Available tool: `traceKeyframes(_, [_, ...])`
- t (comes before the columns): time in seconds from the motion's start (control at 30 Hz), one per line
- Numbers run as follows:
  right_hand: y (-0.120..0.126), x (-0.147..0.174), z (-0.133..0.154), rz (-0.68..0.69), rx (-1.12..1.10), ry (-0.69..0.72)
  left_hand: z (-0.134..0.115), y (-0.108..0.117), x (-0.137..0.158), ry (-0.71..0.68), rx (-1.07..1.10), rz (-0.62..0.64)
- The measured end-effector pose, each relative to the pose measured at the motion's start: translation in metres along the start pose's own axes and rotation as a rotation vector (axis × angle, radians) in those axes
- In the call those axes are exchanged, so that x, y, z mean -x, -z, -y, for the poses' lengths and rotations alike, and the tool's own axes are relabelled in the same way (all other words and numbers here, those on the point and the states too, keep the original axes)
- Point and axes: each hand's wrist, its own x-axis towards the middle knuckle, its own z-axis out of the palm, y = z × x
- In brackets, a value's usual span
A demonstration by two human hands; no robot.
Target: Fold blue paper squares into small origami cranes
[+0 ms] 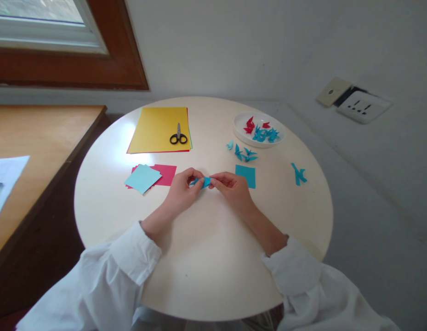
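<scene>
Between my two hands is a small folded piece of blue paper (207, 182), partly covered by fingers. My left hand (186, 186) pinches its left side between thumb and fingers. At the right end, the thumb and fingertips of my right hand (233, 187) are closed on the same paper. A flat blue paper square (246, 175) lies just beyond my right hand. Past it sit several folded blue paper cranes (248, 155) and a pale green folded piece (230, 145). Left of my hands, light blue squares (143, 179) overlap pink squares (166, 174).
Scissors (179, 134) rest on a stack of large coloured sheets (154, 128), yellow on top. A white plate (238, 132) holds red and blue folded cranes. Blue paper strips (298, 174) lie at the right of the round white table (206, 266). A wooden desk (44, 133) stands left.
</scene>
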Motion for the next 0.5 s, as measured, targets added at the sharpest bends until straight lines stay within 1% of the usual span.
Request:
traceKeyframes(0.3, [-0.0010,-0.0004,-0.0008,-0.003,0.009,-0.011,0.0023,-0.0004,0.0000,-0.003,-0.040,-0.011])
traceKeyframes(0.5, [-0.0007,0.0012,0.0010,0.008,0.039,0.036,0.0004,-0.0004,-0.0006,0.032,-0.038,-0.019])
